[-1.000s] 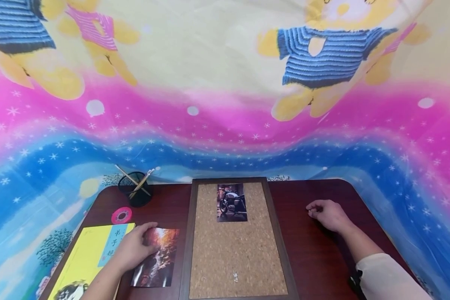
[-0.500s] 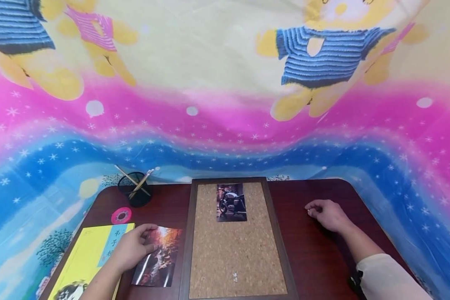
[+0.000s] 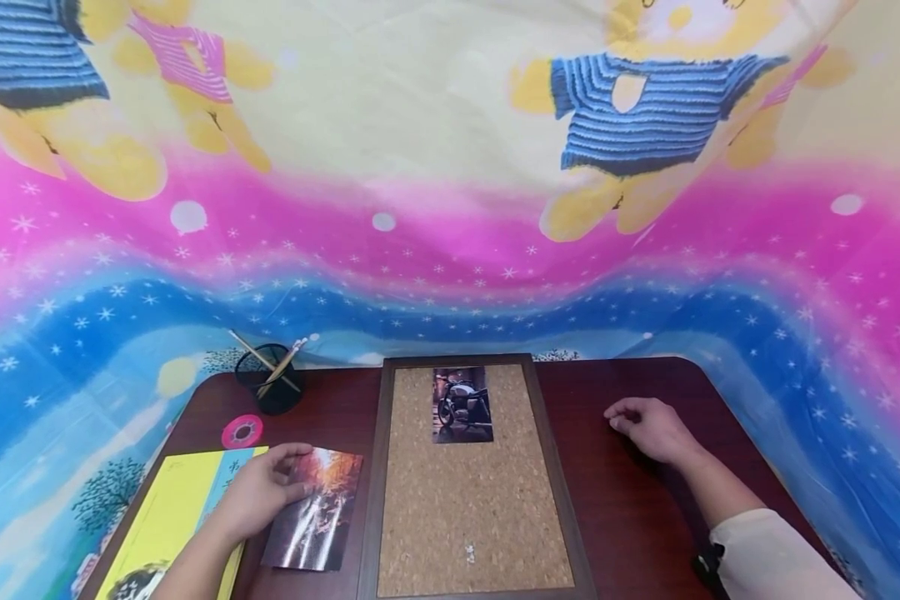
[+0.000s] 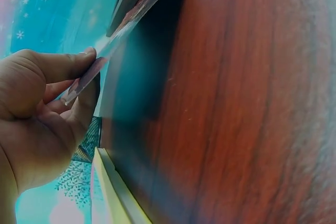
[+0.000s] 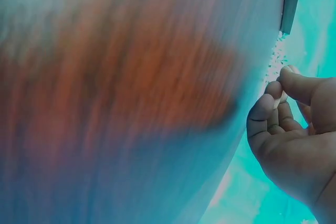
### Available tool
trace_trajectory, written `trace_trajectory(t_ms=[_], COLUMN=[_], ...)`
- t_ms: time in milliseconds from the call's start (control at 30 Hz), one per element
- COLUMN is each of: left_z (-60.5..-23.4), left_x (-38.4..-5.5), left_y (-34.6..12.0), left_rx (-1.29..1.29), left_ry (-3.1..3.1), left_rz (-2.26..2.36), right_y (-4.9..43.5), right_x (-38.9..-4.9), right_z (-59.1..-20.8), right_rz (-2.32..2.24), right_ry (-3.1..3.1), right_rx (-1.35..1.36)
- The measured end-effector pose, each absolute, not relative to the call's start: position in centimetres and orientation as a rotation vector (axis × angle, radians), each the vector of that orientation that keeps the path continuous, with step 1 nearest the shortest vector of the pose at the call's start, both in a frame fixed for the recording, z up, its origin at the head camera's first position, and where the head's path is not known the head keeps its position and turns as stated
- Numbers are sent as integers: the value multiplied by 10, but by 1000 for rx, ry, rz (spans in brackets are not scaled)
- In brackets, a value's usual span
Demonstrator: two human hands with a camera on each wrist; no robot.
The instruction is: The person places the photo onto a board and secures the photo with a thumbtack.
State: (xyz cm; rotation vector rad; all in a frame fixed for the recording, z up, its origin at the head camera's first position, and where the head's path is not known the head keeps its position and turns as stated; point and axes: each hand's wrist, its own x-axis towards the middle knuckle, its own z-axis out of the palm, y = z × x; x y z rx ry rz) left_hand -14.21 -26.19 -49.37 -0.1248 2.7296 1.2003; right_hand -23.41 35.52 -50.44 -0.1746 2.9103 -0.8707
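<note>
My left hand (image 3: 258,492) pinches the upper left edge of a glossy photo (image 3: 321,517) of a sunlit autumn stream. In the left wrist view, thumb and fingers grip the photo (image 4: 121,32), seen nearly edge-on and lifted off the tabletop. To the right lies a framed cork board (image 3: 472,492), with a motorcycle photo (image 3: 462,404) at its top. A small whitish cluster (image 3: 470,552) sits near its lower end, too small to name. My right hand (image 3: 652,429) is over the table's right side. Its thumb and curled fingers pinch a small pale thing (image 5: 276,103), mostly hidden.
A yellow book (image 3: 157,517) lies under my left forearm. Behind it are a pink tape roll (image 3: 242,432) and a black mesh pen cup (image 3: 273,392) holding pencils. A patterned cloth (image 3: 450,233) hangs around the dark red table (image 3: 600,500).
My left hand has raised and slightly tilted the stream photo, and glare now crosses its lower part. The right hand has shifted slightly left. Board and motorcycle photo stay put.
</note>
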Motion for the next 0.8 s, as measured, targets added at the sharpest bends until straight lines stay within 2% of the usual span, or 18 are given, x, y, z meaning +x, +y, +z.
trace_trajectory(t_ms=[400, 800], left_z=[-487, -482], left_x=[-144, -151], left_y=[-261, -246], left_rx=[-175, -89], left_ry=[2557, 2584], left_rz=[1434, 1452], right_y=[349, 340], right_x=[-234, -233], right_z=[-505, -503], right_rz=[-898, -963], right_ry=[2903, 2881], right_rx=[-140, -165])
